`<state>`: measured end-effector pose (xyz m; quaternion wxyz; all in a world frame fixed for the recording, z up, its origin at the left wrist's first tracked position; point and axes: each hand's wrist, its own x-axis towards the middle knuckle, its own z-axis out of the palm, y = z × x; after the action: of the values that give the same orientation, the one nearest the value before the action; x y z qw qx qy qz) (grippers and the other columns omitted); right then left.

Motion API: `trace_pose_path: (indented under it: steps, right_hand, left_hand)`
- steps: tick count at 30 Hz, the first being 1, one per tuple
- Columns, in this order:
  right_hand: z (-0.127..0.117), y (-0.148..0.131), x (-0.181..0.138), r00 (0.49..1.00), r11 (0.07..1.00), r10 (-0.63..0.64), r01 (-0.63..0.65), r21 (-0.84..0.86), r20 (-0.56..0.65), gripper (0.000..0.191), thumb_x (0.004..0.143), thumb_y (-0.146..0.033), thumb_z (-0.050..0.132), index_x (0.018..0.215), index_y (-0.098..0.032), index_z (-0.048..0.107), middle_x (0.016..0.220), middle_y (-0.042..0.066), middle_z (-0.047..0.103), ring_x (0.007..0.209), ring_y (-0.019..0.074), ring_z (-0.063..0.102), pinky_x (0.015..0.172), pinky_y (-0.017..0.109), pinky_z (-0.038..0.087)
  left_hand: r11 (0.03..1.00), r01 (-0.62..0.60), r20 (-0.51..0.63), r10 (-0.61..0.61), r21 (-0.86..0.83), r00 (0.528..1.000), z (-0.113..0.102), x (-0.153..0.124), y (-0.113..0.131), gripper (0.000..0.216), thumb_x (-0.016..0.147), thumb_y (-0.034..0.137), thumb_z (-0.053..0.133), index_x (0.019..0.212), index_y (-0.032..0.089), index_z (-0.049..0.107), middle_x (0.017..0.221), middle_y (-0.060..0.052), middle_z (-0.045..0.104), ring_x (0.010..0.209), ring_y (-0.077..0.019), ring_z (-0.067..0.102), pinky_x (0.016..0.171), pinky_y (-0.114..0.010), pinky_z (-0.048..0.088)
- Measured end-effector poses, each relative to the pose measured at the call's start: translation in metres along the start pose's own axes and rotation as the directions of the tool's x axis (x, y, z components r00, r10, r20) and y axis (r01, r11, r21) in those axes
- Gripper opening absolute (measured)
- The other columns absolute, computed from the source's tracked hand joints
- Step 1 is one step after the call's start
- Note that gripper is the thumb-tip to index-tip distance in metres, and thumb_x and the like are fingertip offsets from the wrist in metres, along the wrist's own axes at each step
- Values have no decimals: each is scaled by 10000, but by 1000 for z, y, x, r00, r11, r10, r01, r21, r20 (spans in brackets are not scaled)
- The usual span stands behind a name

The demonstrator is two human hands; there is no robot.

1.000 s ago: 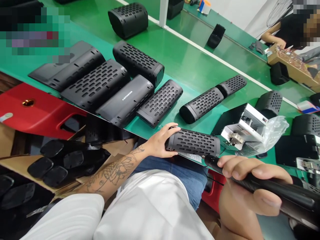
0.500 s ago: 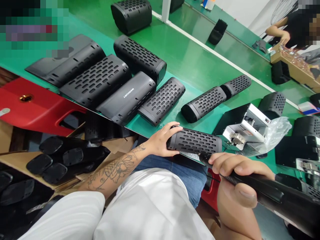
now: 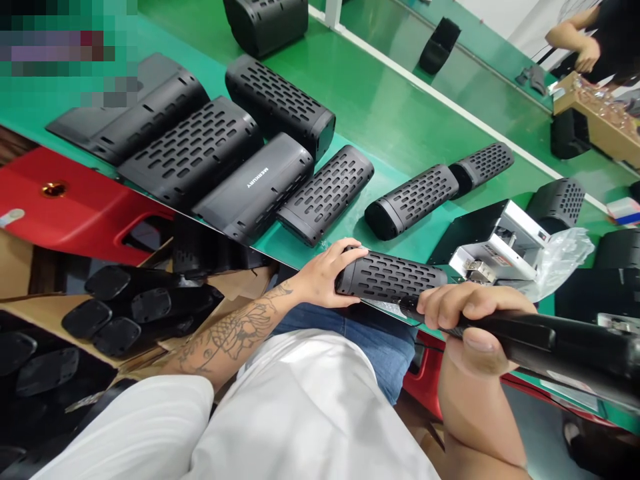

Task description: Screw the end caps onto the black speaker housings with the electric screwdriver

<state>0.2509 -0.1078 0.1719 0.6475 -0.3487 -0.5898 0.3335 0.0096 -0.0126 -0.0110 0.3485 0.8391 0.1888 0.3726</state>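
In the head view, my left hand (image 3: 333, 273) is wrapped around one end of a black slotted housing (image 3: 390, 275), thumb and fingers on opposite sides. My right hand (image 3: 475, 320) grips a black electric screwdriver (image 3: 565, 347), held nearly level with its tip pointing left. That tip is close against the housing's near side; whether it touches a screw I cannot see. Just beyond my right hand stands a black-and-silver screw feeder (image 3: 503, 247). Beyond my left hand lie another slotted housing (image 3: 330, 193) and a smooth one marked MERKURY (image 3: 260, 183).
More housings (image 3: 195, 150) lie along the green table (image 3: 345, 87). Clear plastic wrap (image 3: 565, 263) hangs by the feeder. Below left are a red stool (image 3: 65, 200) and a carton of black parts (image 3: 145, 307). Across the table a person's hand (image 3: 585, 53) is above a cardboard box (image 3: 595, 120).
The rear of the screwdriver has risen, so it lies more level. My left hand keeps its grip on the housing. The opposite person's hand has lifted away from the box.
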Motion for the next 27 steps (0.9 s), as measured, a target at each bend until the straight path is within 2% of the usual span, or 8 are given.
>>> trace_pose_path:
  steps: [6, 10, 12, 17, 22, 25, 27]
  right_hand:
    - [3, 8, 6, 995, 996, 31, -39, 83, 91, 198, 974, -347, 942, 979, -249, 769, 655, -63, 708, 459, 128, 634, 521, 292, 640]
    - [-4, 10, 4, 965, 993, -42, 12, 116, 258, 170, 997, -300, 914, 1054, -230, 771, 702, -52, 718, 487, 128, 662, 549, 294, 658]
    - [-8, 12, 2, 958, 991, -62, 24, 135, 279, 166, 1005, -289, 903, 1083, -223, 773, 716, -46, 723, 500, 134, 672, 562, 307, 670]
    - [-8, 20, -4, 971, 992, -62, 34, 123, 232, 182, 997, -322, 918, 1075, -243, 773, 690, -57, 715, 465, 128, 636, 532, 302, 644]
    - [-7, 12, -7, 983, 998, -64, 67, -13, 170, 203, 983, -371, 916, 1049, -287, 743, 649, -72, 700, 421, 148, 622, 491, 338, 648]
    - [-30, -3, 1, 995, 990, -102, 103, -95, 10, 226, 1026, -462, 860, 991, -281, 729, 603, -82, 665, 382, 150, 599, 458, 339, 630]
    - [-59, -8, 11, 963, 966, -197, 160, -203, -183, 262, 1010, -473, 848, 935, -258, 718, 611, -77, 662, 412, 148, 616, 481, 336, 636]
  left_hand:
    - [1000, -15, 10, 15, 10, 1000, -1, 1, -1, 1270, 857, 411, 1042, 1882, 385, 293, 1765, -222, 492, 1604, -491, 646, 1284, -721, 636]
    - [1000, -13, 20, 13, 21, 1000, -1, 0, -2, 1279, 869, 457, 1038, 1889, 386, 270, 1766, -225, 482, 1607, -493, 637, 1282, -724, 636]
    - [1000, -19, 22, 18, 25, 1000, -1, 0, -3, 1286, 876, 469, 1036, 1895, 384, 255, 1762, -228, 480, 1604, -493, 636, 1281, -721, 636]
    - [1000, -28, -6, 28, 10, 1000, 0, -1, -3, 1284, 872, 464, 1042, 1901, 381, 279, 1751, -227, 504, 1584, -491, 650, 1263, -704, 651]
    - [999, -29, -30, 30, 17, 999, -1, -3, -6, 1232, 869, 482, 1041, 1879, 366, 345, 1748, -232, 515, 1565, -486, 672, 1262, -706, 653]
    - [999, -14, -36, 15, 29, 999, -1, -4, -8, 1215, 867, 471, 1042, 1866, 353, 361, 1750, -238, 521, 1576, -482, 674, 1286, -707, 640]
    - [998, -34, -57, 37, 55, 998, 2, -6, -8, 1208, 864, 479, 1041, 1860, 348, 370, 1746, -242, 530, 1585, -487, 671, 1293, -720, 635]
